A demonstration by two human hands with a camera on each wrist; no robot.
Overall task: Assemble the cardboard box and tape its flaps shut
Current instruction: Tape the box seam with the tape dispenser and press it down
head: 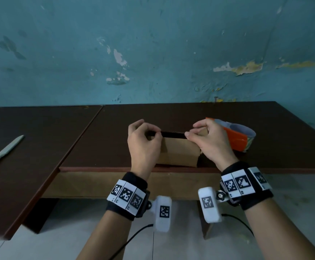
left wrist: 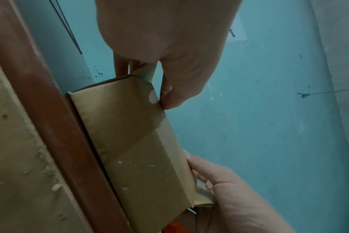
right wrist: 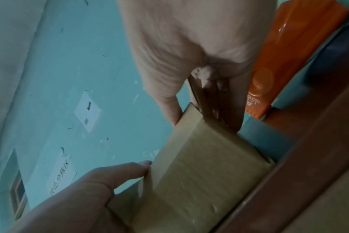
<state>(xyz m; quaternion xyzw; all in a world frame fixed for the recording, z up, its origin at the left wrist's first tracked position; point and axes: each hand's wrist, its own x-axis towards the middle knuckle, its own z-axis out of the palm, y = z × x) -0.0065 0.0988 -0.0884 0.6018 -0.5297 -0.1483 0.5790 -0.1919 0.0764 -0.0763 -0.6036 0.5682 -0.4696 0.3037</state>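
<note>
Cardboard box (head: 179,151) stands at the counter (head: 190,113) front edge, long axis left-right, opening upward; left hand (head: 143,139) and right hand (head: 211,141) pinch its top rim.

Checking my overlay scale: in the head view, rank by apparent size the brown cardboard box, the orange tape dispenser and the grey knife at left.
1. Brown cardboard box, though hands hide part.
2. Orange tape dispenser and grey knife: unsure; the knife looks longer but thinner, is cut off by the frame edge, and the dispenser is partly hidden.
</note>
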